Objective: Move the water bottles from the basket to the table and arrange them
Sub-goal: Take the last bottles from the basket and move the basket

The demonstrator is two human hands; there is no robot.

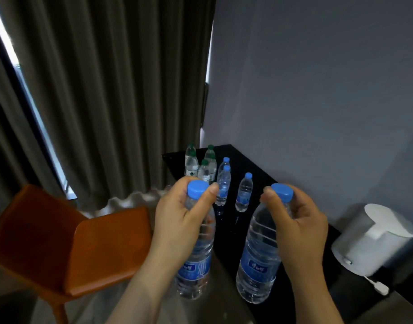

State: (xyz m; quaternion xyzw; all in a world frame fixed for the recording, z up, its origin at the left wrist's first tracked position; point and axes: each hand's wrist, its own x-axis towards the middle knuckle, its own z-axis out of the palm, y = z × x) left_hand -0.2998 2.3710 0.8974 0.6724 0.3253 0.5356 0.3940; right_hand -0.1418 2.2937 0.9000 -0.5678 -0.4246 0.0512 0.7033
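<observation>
The left hand (177,220) gripped a blue-capped water bottle (198,265) by the neck. Its thumb (209,194) was pressed to the right side of the cap, and the other fingers were curled tightly round the left side and the shoulder below. That bottle hung upright off the left edge of the black table (252,160), with grey floor behind its base.

The right hand (299,228) held a second blue-capped bottle (259,253) the same way. Its thumb tip (268,195) sat against the left side of the cap, with the fingers wrapped round the neck from behind and the right. This bottle stood upright over the near part of the table; whether its base touched the top could not be told.

Farther back on the table stood three green-capped bottles (191,161) in a tight cluster at the far left corner. Just to their right were two blue-capped ones (224,183), one behind the other. A single blue-capped bottle (244,192) stood apart, further right.

A white kettle (373,237) sat on the near right of the table. An orange chair (83,242) stood to the left, with a pale wavy rim (130,199) beyond its far edge. Brown curtains (107,90) hung behind the chair, beside a grey wall (317,78).
</observation>
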